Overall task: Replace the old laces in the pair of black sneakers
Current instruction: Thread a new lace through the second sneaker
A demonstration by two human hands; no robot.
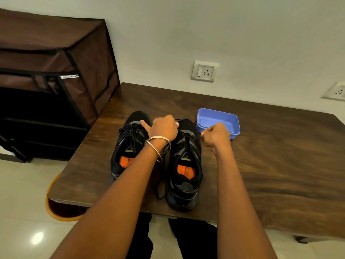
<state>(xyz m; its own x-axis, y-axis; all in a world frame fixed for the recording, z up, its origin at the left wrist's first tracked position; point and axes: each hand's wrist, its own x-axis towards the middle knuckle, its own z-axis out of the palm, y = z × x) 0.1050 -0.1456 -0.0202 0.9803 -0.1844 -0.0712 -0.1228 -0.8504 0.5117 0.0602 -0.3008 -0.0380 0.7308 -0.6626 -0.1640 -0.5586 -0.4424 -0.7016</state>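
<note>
Two black sneakers with orange insoles stand side by side on the dark wooden table [280,165], toes pointing away from me. The left sneaker [127,146] is still laced with a black lace. My left hand [164,128], bangles on its wrist, curls over the toe end of the right sneaker [184,174], thumb stretched toward the left shoe. My right hand [216,136] is a closed fist just right of that shoe and seems to pinch the black lace [194,136] running from its upper eyelets. A loose lace end [160,186] hangs between the shoes.
A blue plastic box [235,130] sits open on the table just beyond my right hand. A brown fabric shoe rack [56,71] stands to the left of the table. An orange round object [56,214] lies on the floor under the table's left corner.
</note>
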